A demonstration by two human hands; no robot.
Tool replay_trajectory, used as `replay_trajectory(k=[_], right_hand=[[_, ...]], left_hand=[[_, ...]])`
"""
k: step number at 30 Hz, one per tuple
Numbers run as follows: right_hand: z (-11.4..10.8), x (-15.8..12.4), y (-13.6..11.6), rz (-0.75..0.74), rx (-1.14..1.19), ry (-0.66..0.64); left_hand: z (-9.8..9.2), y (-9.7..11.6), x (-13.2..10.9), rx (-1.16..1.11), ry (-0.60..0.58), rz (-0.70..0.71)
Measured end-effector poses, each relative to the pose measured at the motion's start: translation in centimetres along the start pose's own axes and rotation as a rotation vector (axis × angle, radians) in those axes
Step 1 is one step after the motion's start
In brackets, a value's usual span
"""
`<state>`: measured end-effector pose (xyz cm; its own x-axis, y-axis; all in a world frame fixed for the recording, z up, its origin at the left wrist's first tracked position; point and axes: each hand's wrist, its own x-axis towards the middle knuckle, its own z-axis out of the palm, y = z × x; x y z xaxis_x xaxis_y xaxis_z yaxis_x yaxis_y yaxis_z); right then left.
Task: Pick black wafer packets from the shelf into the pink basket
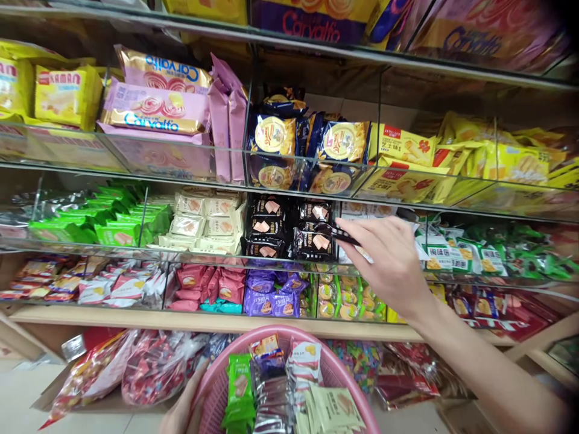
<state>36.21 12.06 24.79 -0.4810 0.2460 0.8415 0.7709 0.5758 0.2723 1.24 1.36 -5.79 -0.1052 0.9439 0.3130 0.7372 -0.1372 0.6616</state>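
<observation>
My right hand (391, 259) reaches to the middle shelf, its thumb and fingers closed on a black wafer packet (340, 234), which I see nearly edge-on. Just left of it, more black wafer packets (266, 226) stand stacked in a clear-walled compartment. Low in the view, my left hand (186, 401) grips the left side of a pink plastic basket (283, 330); some of its fingers are hidden. Inside the basket lie green packets (239, 386), cream packets (335, 407), white-and-red packets (304, 361) and dark-striped packets (274, 395).
Clear dividers and front panels (181, 248) split the shelves. Purple Carvalfo packs (156, 108), navy cookie packs (341, 141) and yellow packs (402, 144) fill the shelf above. Below sit purple packets (271, 298) and red packets (230, 286). Bagged sweets (154, 367) lie under the wooden ledge (136, 317).
</observation>
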Motion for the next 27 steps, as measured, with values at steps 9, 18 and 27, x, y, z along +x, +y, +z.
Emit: replay_trajectory(k=[9,18,27], right_hand=[[0.3,-14.3,-15.8,1.07,0.955,-0.55],[5.7,-21.0,-24.4,1.541,1.355,-0.964],[9.0,-23.1,-26.8,1.451,1.114,-1.095]], left_hand=[[-1.7,4.5,0.4,0.017,-0.065,-0.052],[-2.0,5.5,-0.1,0.0,-0.118,-0.125],[-2.2,5.8,-0.1,-0.031,-0.104,-0.11]])
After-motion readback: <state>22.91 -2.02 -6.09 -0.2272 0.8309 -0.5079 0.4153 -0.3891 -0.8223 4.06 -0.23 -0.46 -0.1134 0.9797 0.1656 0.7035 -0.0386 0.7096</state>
